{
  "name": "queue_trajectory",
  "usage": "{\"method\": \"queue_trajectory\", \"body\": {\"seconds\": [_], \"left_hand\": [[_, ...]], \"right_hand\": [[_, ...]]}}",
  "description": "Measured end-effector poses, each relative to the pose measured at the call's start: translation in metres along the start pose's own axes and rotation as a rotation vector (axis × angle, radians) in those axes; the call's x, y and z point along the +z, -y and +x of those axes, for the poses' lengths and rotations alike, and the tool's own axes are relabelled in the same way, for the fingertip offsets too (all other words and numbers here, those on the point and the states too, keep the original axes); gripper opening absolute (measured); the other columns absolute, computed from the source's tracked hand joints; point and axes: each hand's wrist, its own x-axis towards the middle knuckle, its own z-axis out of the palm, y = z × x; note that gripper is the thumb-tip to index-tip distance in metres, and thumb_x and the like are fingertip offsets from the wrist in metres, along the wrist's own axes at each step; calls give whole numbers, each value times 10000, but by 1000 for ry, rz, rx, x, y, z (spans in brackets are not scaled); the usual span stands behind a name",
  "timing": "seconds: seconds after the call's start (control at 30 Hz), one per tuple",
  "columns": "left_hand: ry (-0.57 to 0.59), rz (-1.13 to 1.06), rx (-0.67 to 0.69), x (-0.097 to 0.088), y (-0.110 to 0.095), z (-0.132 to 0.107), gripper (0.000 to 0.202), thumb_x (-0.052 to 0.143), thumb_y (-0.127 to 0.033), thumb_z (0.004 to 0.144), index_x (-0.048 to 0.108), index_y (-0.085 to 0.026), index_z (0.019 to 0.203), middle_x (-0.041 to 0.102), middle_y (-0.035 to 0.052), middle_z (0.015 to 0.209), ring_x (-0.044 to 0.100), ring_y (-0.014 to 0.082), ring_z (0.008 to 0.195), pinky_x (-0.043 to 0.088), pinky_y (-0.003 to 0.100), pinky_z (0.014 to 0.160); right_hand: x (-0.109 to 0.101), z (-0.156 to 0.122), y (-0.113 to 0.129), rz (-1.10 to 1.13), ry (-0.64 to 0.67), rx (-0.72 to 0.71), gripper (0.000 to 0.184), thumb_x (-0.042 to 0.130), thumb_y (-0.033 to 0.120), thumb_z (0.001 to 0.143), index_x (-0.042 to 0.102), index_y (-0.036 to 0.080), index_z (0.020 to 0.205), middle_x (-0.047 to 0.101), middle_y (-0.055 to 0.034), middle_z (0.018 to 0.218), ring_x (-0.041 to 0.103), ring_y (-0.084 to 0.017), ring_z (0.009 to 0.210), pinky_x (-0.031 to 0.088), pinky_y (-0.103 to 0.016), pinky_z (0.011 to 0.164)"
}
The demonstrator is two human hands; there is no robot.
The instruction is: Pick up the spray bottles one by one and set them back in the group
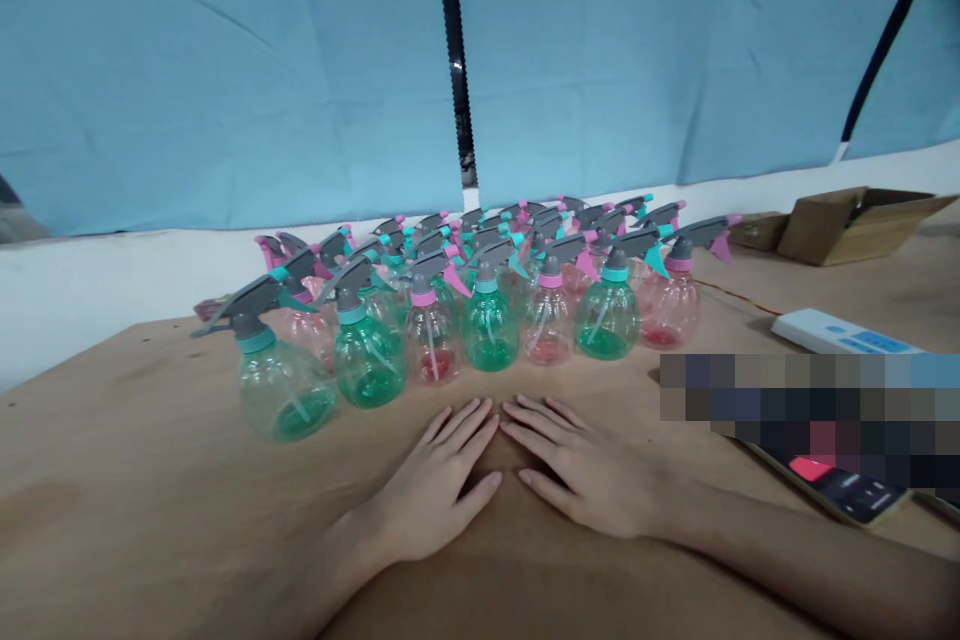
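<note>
My left hand [442, 480] lies flat on the wooden table [172, 510], fingers stretched forward and nothing in it. Beside it my right hand [574, 465] rests palm down the same way, its fingertips close to those of the left. Just beyond the fingers stands a front row of round spray bottles, among them a green spray bottle [490, 325] and a pink spray bottle [546, 320]. Each has a grey trigger head with a turquoise or pink trigger. At the row's left end is another green spray bottle [285, 390]. More bottles behind are partly hidden.
An open cardboard box [840, 225] sits at the back right. Nearer, there is a white device [847, 332] with blue markings, and a phone [847, 490] partly covered by a pixelated patch. A blue cloth [225, 70] hangs behind the table.
</note>
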Motion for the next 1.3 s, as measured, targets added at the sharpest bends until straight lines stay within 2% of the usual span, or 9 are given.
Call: {"method": "queue_trajectory", "body": {"seconds": [0.33, 0.43, 0.5, 0.6, 0.67, 0.73, 0.77, 0.9, 1.3], "left_hand": [[-22, -13, 26, 0, 1, 0, 528, 293, -420, 920, 268, -169, 1384, 263, 78, 1456, 242, 226, 1331, 228, 463, 1080], [-103, -44, 23, -1, 0, -1, 437, 370, -353, 905, 389, -201, 1315, 390, 73, 1390, 358, 235, 1265, 298, 453, 1045], [-151, -71, 23, -4, -2, -2, 337, 387, -274, 900, 484, -215, 1217, 486, 61, 1285, 454, 219, 1170, 368, 419, 996], [-187, -102, 57, -6, -6, -1, 266, 360, -175, 897, 547, -215, 1080, 553, 47, 1108, 534, 185, 1012, 444, 365, 901], [-193, -108, 84, -7, -8, 0, 266, 347, -134, 890, 550, -214, 1041, 552, 42, 1059, 544, 175, 964, 457, 348, 870], [-192, -110, 96, -6, -8, 0, 271, 346, -109, 881, 544, -214, 1033, 540, 41, 1063, 543, 171, 958, 454, 344, 872], [-193, -112, 98, -6, -8, 0, 272, 347, -101, 877, 542, -215, 1029, 534, 40, 1072, 541, 171, 961, 452, 344, 875], [-208, -122, 111, -4, -7, -1, 280, 346, -90, 871, 543, -219, 1024, 522, 39, 1099, 537, 171, 974, 450, 343, 877], [-196, -117, 110, -6, -7, 0, 278, 361, -80, 858, 550, -211, 1013, 548, 40, 1040, 538, 180, 961, 456, 353, 866]], "right_hand": [[1, 2, -4, -17, -99, -66, 478, 371, 330, 902, 381, 142, 1342, 338, -120, 1414, 318, -241, 1281, 302, -427, 1039], [-42, 5, -13, -88, -325, -66, 414, 366, 247, 894, 423, 185, 1299, 389, -102, 1365, 392, -220, 1226, 356, -397, 1001], [-88, 9, -26, -159, -611, -76, 375, 388, 232, 880, 459, 208, 1247, 461, -94, 1282, 410, -217, 1204, 361, -398, 990], [-161, 21, -65, -334, -833, 26, 319, 428, 216, 849, 531, 222, 1152, 518, -92, 1195, 450, -255, 1150, 361, -445, 965], [-198, 33, -100, -421, -776, 124, 330, 434, 187, 819, 556, 200, 1126, 540, -95, 1174, 484, -275, 1102, 406, -430, 899], [-221, 48, -137, -481, -522, 275, 346, 453, 184, 798, 576, 182, 1122, 570, -98, 1147, 546, -265, 1008, 438, -386, 833], [-228, 54, -153, -534, -364, 350, 346, 471, 201, 795, 588, 176, 1120, 583, -103, 1132, 559, -264, 981, 435, -379, 823], [-230, 73, -197, -550, -172, 405, 301, 574, 227, 740, 676, 157, 1014, 674, -102, 901, 601, -270, 864, 443, -357, 753], [-227, 87, -219, -537, -3, 421, 233, 647, 277, 689, 701, 238, 913, 691, -61, 906, 616, -233, 812, 429, -317, 666]]}}
